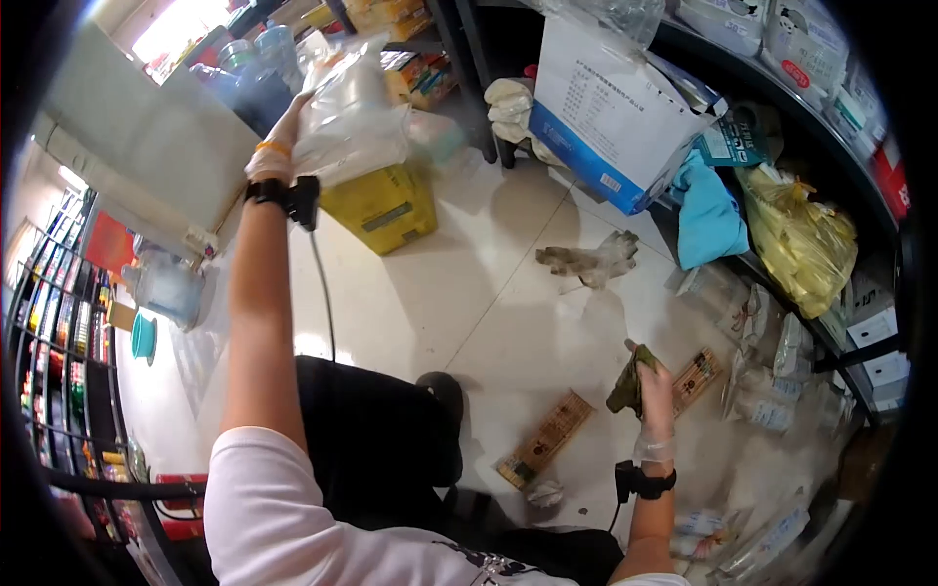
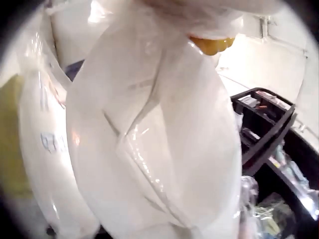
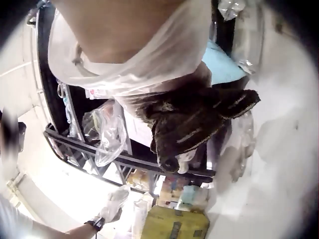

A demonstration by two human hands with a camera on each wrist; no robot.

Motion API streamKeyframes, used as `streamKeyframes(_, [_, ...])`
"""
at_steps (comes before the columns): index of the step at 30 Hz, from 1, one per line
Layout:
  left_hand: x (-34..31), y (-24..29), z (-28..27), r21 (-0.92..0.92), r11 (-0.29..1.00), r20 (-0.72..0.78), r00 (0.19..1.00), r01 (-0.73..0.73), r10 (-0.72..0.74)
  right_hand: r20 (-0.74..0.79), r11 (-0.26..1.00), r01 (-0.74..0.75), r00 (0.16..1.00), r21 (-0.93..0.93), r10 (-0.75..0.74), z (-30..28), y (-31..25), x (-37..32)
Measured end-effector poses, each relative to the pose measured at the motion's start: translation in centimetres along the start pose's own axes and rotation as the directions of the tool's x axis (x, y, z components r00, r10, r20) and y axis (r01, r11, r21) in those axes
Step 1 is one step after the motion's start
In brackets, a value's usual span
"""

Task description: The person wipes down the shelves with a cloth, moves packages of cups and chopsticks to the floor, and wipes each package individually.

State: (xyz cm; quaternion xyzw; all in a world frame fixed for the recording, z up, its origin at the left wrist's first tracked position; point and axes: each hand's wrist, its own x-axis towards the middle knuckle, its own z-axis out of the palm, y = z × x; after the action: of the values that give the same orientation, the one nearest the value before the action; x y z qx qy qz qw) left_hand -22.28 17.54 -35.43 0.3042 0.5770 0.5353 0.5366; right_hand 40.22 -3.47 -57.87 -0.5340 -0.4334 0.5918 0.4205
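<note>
My left hand (image 1: pixel 289 132), in a thin clear disposable glove with an orange band at the wrist, grips a white plastic-wrapped pack (image 1: pixel 347 112) at the upper left. In the left wrist view that pack (image 2: pixel 149 124) fills the middle, its wrap creased and shiny. Just under it in the head view stands a yellow box (image 1: pixel 381 210). My right hand (image 1: pixel 657 391), gloved the same way, holds a dark soiled cloth (image 1: pixel 625 383) above the floor; the right wrist view shows finger-like flaps on this cloth (image 3: pixel 189 119). Stained grey gloves (image 1: pixel 591 259) lie on the tiles farther off.
Two flat bamboo-coloured packs (image 1: pixel 545 439) lie near my foot. A white and blue carton (image 1: pixel 616 107) tilts against the dark shelf at right, by a light-blue cloth (image 1: pixel 708 210) and a yellow plastic bag (image 1: pixel 796 239). Clear packets (image 1: pixel 762 391) cover the floor there. A black wire rack (image 1: pixel 63 361) stands left.
</note>
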Motion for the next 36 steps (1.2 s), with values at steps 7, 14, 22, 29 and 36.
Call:
streamKeyframes(7, [-2.8,-2.6,-0.6,0.193,0.955,-0.154,0.968,0.225,-0.197,-0.062,0.994,-0.011,0.998,-0.111,0.004,-1.7,1.4,-0.7])
streamKeyframes(14, [-2.0,-1.1,-1.9,0.455,0.833,-0.359,0.921,0.314,-0.151,-0.105,0.967,0.060,0.991,-0.250,-0.088,-6.0,-0.4,-1.0])
streamKeyframes(22, [1.0,-1.6,7.6,-0.056,0.773,0.055,0.771,-0.632,0.635,-0.246,0.655,0.104,0.874,-0.749,-0.420,-20.8,-4.4,-8.9])
streamKeyframes(29, [-15.3,-9.6,36.4,-0.145,0.447,0.190,0.418,-0.883,0.888,-0.567,0.477,-0.334,0.639,-0.813,-0.519,-32.6,-7.2,-16.7])
streamKeyframes(36, [-27.1,-26.2,44.8,-0.228,0.896,0.495,0.747,-0.381,0.443,-0.743,0.132,-0.732,0.648,-0.668,-0.170,-35.3,6.3,-30.9])
